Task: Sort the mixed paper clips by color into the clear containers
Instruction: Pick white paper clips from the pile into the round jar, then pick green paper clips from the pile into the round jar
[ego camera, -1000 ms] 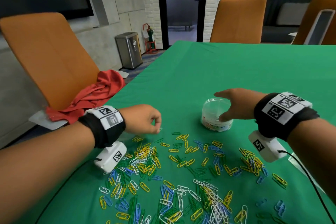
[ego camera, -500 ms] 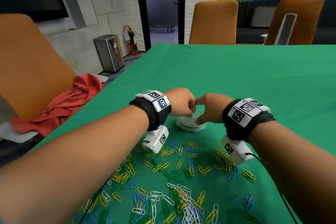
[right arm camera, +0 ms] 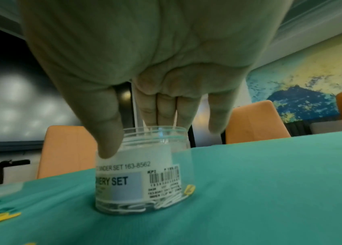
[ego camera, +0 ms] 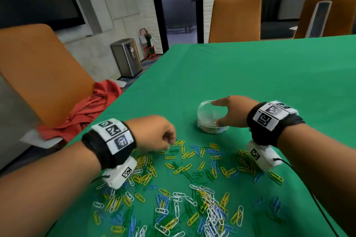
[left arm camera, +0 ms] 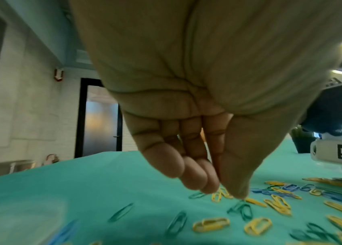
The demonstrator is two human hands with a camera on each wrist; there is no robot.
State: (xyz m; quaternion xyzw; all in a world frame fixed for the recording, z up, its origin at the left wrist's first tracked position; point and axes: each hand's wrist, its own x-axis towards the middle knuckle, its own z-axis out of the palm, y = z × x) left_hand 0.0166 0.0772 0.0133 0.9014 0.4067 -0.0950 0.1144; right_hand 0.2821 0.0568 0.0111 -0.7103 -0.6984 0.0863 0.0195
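Clear container (ego camera: 212,119), holding white paper clips, upright on the green counter (ego camera: 250,75), gripped by right hand (ego camera: 231,110). Left hand (ego camera: 154,132), fingertips pinched narrow, touches scattered paper clips (ego camera: 192,188) nearby; whether it holds one cannot be told.

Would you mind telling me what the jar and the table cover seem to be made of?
Jar: probably clear glossy plastic; you see through its wall to the clips inside, and it carries a paper label. Table cover: likely matte green fabric, with soft creases near its far edge.

The thumb (right arm camera: 107,132) hides part of the container's label (right arm camera: 123,180).
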